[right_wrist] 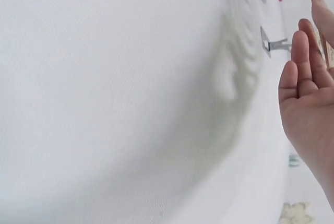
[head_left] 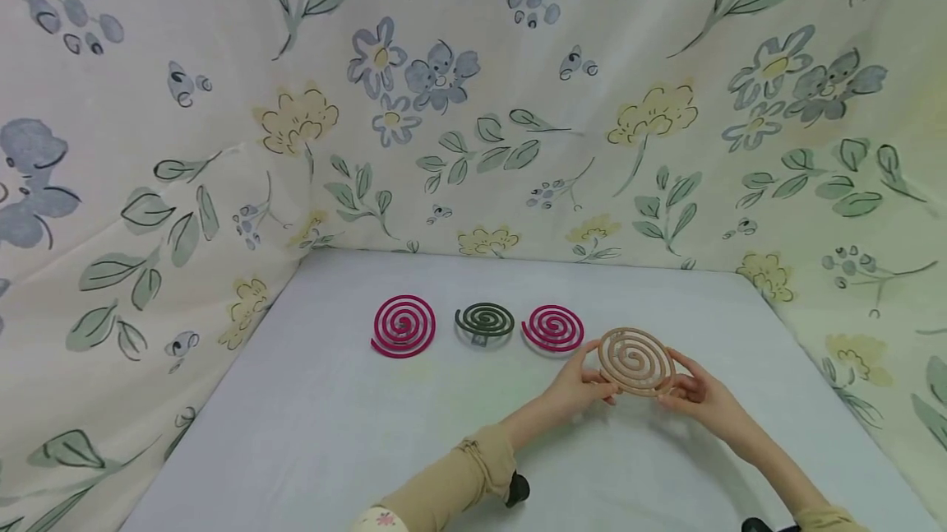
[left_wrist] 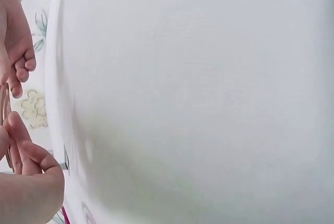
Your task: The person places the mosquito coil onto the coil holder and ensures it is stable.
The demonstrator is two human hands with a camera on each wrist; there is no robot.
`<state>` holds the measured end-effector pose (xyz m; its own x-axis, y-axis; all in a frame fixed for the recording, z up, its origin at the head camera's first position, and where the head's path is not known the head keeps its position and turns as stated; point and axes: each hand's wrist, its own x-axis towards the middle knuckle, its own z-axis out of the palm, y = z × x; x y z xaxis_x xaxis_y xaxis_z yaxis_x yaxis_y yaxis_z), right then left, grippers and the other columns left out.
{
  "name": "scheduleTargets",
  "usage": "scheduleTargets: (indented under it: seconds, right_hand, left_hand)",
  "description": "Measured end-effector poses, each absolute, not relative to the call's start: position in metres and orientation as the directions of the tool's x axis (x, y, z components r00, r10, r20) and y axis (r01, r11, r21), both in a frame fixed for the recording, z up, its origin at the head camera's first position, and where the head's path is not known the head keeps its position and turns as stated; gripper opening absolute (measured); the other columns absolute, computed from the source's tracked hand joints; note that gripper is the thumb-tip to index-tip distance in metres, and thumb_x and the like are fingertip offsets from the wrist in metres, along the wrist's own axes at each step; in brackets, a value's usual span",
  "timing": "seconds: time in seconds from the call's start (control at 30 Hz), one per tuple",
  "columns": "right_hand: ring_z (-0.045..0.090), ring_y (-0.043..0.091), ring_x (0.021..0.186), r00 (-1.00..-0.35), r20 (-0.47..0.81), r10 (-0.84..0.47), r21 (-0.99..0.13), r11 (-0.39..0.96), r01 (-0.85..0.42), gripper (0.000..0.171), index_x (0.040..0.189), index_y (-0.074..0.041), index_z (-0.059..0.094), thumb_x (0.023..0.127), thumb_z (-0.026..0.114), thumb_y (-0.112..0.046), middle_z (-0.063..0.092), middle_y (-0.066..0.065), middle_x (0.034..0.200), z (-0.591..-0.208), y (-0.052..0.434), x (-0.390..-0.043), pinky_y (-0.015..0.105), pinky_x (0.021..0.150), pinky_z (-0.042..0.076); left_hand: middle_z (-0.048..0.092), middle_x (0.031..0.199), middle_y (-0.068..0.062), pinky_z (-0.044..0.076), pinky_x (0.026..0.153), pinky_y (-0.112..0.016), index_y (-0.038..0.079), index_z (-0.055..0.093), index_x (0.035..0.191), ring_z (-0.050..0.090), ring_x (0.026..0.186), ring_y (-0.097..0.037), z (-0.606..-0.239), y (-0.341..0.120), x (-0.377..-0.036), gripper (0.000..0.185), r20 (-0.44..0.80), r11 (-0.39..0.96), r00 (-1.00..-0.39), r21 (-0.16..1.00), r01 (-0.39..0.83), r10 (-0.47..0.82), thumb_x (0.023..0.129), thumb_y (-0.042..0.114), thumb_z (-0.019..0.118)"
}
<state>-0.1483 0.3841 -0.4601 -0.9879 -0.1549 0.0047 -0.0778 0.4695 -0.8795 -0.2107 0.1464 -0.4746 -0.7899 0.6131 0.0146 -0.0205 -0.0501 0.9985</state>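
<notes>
Both hands hold a tan mosquito coil (head_left: 636, 361) by opposite edges, raised over the table; its shadow falls below in the right wrist view. My left hand (head_left: 580, 380) grips the left rim between thumb and fingers. On the opposite rim, my right hand (head_left: 699, 399) pinches with thumb and fingertips, the other fingers bent beneath. The left wrist view catches the coil edge-on (left_wrist: 5, 104) between the hands. A small metal stand (right_wrist: 271, 44) is on the table close by in the right wrist view.
To the left of the hands, a pink coil (head_left: 552, 328), a dark green coil (head_left: 484, 320) and another pink coil (head_left: 403, 326) form a row. A small metal stand (head_left: 479, 340) shows under the green one. Floral cloth (head_left: 473, 145) hangs around the white table (head_left: 296, 433).
</notes>
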Motion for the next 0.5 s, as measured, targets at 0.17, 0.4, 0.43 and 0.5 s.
scheduleTargets:
  seconds: [0.17,0.4,0.43,0.5]
  right_hand:
    - [0.057,-0.005,0.095,-0.981,-0.005,-0.193,-0.940,0.335,-0.061,0.073,0.152,-0.004,0.003,0.098,0.051,-0.015,0.063,-0.018,0.104,-0.462,0.386,-0.156,0.016,0.081,0.047]
    - [0.058,-0.005,0.096,-0.980,0.063,-0.188,-0.985,0.149,-0.091,0.073,0.150,0.000,-0.003,0.098,0.049,-0.007,0.064,-0.015,0.100,-0.472,0.382,-0.171,0.014,0.082,0.046]
    - [0.058,-0.006,0.097,-0.983,0.063,-0.171,-0.985,0.149,-0.089,0.073,0.150,0.000,-0.002,0.098,0.049,-0.007,0.064,-0.015,0.099,-0.473,0.381,-0.173,0.014,0.082,0.047]
    - [0.058,-0.006,0.096,-0.989,0.066,-0.134,-0.982,0.165,-0.088,0.072,0.148,0.002,0.000,0.098,0.050,-0.008,0.063,-0.016,0.098,-0.476,0.379,-0.177,0.014,0.081,0.048]
  left_hand:
    - [0.064,0.097,-0.035,0.052,0.076,-0.022,0.011,0.029,0.143,0.067,0.081,-0.041,-0.469,0.148,-0.217,0.066,0.017,-0.089,-0.823,0.995,-0.041,0.568,0.087,-0.004,0.060]
    - [0.066,0.091,-0.031,0.053,0.074,-0.026,0.006,0.038,0.141,0.069,0.078,-0.038,-0.472,0.156,-0.224,0.060,0.023,-0.085,-0.892,0.996,-0.017,0.451,0.087,-0.002,0.062]
    - [0.067,0.090,-0.029,0.053,0.073,-0.025,0.004,0.039,0.139,0.069,0.076,-0.037,-0.473,0.158,-0.225,0.058,0.034,-0.075,-0.904,0.997,0.002,0.427,0.087,-0.002,0.063]
    - [0.067,0.087,-0.027,0.053,0.070,-0.025,0.001,0.043,0.135,0.069,0.074,-0.038,-0.474,0.161,-0.226,0.054,0.041,-0.062,-0.928,0.998,0.019,0.370,0.086,-0.002,0.064]
